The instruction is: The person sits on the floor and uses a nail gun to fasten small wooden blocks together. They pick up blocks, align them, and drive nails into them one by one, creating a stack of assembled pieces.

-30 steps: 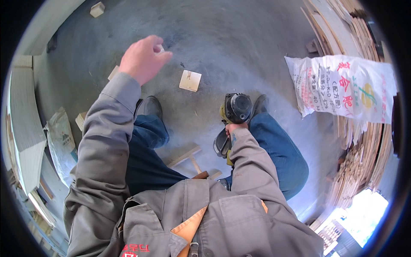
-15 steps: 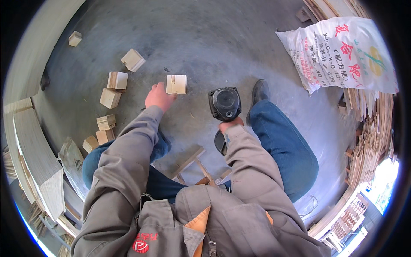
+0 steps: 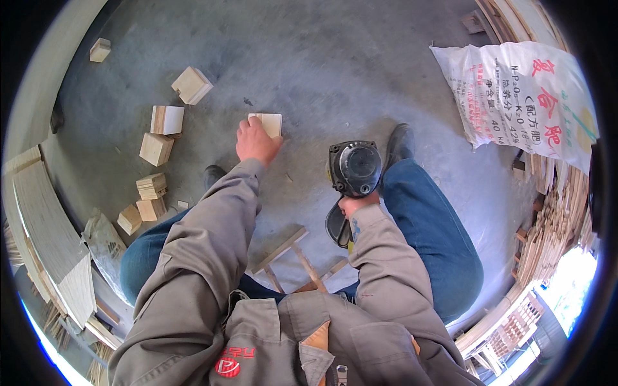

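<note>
My left hand (image 3: 256,140) reaches out over the concrete floor and grips a small pale wooden block (image 3: 273,123). Its fingers lie over the block's left part, while the right part stays in sight. In my right hand (image 3: 358,203) is a black nail gun (image 3: 358,168), held upright by its handle with the round, bolted cap facing up. The fingers wrap round the handle under the cap, and the tool's lower end is mostly hidden. The nail gun stands to the right of the block, apart from it.
Several loose wooden blocks (image 3: 156,148) lie along the left. Between my legs is a low wooden frame (image 3: 302,260). A white printed sack (image 3: 515,96) rests on stacked wood strips (image 3: 552,222) at the right. Boards (image 3: 55,238) and a clear plastic bag (image 3: 106,244) are at the left.
My left hand has moved from beside the block onto it, now covering its left part. The nail gun sits slightly lower and further right in view, and the whole view has shifted a little.
</note>
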Demonstrator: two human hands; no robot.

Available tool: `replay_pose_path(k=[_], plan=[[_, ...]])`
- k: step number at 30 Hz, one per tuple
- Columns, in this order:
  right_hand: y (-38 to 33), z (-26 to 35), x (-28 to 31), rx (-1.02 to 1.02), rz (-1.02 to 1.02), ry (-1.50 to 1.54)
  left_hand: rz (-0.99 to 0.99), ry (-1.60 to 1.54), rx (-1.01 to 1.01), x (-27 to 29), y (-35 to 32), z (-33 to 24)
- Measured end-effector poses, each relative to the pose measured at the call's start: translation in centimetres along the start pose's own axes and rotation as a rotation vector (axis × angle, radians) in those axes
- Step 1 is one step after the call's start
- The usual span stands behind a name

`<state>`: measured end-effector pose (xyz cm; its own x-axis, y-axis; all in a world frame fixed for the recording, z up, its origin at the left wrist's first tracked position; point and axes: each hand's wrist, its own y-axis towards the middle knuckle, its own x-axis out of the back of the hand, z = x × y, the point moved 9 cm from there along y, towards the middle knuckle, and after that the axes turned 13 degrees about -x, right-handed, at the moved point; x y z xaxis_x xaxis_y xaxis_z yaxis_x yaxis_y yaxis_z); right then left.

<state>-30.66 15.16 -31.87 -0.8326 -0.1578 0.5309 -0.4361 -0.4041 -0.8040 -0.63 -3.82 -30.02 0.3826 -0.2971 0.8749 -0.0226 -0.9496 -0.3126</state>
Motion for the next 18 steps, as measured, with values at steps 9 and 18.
replay_pose_path(k=[9,18], plan=[[-0.7,-0.1,0.4,-0.237,0.086,0.045,-0.07,-0.06,0.007,1.6,0.5,5.4],[1.7,-2.0,-0.5,-0.031,-0.036,0.013,-0.058,-0.156,0.153,3.1,-0.3,8.9]])
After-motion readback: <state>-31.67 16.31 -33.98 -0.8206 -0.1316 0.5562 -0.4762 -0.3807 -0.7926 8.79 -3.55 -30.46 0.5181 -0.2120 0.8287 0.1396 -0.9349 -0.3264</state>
